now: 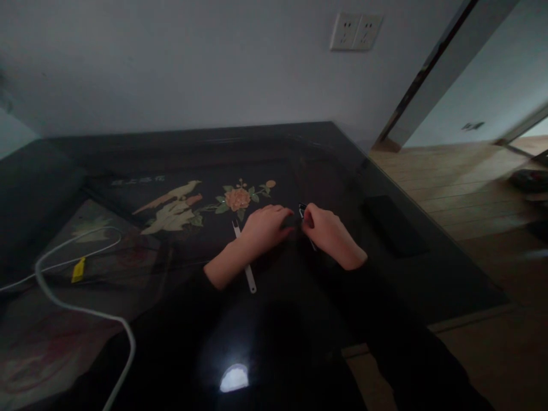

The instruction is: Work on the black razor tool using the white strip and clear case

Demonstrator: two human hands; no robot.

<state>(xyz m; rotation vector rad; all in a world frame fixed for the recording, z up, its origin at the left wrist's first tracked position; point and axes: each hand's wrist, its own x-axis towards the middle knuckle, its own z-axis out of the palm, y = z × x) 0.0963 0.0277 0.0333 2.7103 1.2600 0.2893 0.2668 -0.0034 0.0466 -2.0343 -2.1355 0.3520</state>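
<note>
I see my left hand (265, 227) and right hand (326, 230) pinched together on a small dark object (302, 210) just right of the painted flower (237, 198); it is too dim to identify.

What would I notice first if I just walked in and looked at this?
Two hands, left hand and right hand, meet mid-table, pinching a small dark thing too dim to identify. A pale tool lies under the left wrist. Behind them a painted bird and flower decorate the dark table, and a white cable loops at the left.
</note>
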